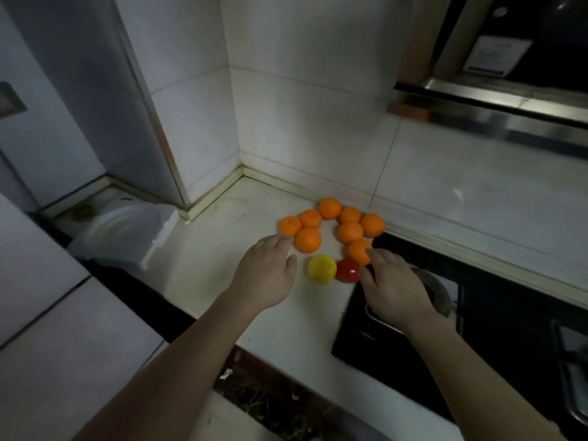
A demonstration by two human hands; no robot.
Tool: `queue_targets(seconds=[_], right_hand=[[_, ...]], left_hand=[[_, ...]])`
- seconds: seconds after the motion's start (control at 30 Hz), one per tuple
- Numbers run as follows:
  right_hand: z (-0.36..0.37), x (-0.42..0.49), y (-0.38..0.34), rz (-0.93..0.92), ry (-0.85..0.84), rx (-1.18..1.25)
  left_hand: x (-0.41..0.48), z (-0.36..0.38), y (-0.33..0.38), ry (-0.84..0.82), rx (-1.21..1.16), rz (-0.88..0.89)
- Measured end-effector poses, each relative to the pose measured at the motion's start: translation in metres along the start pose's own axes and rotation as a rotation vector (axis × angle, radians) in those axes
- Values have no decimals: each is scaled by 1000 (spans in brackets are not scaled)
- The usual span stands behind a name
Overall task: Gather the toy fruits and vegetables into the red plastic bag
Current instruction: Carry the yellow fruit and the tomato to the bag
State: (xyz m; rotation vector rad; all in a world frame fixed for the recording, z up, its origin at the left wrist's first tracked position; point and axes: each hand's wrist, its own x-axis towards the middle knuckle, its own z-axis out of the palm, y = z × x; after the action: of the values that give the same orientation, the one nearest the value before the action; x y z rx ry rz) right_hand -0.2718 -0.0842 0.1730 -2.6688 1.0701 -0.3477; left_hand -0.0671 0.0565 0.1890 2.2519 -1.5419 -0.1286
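Eight oranges (330, 208) sit in a loose arc on the pale table (222, 249), close to the tiled corner. In front of them a yellow fruit (322, 268) and a red fruit (347, 270) lie touching side by side. The left hand (267, 275) hovers palm down with straight, relaxed fingers, its tips just beside the two nearest oranges on the left, holding nothing. The right hand (391, 288) reaches in from over the black hob (397, 361). Its fingers are loose, its forefinger meets the nearest orange (359, 251) and its thumb is against the red fruit, with nothing lifted. A metal pot (440, 291) shows under its wrist.
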Motion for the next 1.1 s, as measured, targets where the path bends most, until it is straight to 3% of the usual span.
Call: queue_targets(seconds=[0.43, 0.73, 1.1], right_hand=[[89, 78, 64, 108, -222, 7], [132, 105, 90, 53, -331, 11], [162, 111, 98, 84, -313, 7]], left_hand=[[96, 111, -20, -219, -29, -16], [126, 181, -28, -347, -101, -24], [133, 207, -43, -319, -183, -55]])
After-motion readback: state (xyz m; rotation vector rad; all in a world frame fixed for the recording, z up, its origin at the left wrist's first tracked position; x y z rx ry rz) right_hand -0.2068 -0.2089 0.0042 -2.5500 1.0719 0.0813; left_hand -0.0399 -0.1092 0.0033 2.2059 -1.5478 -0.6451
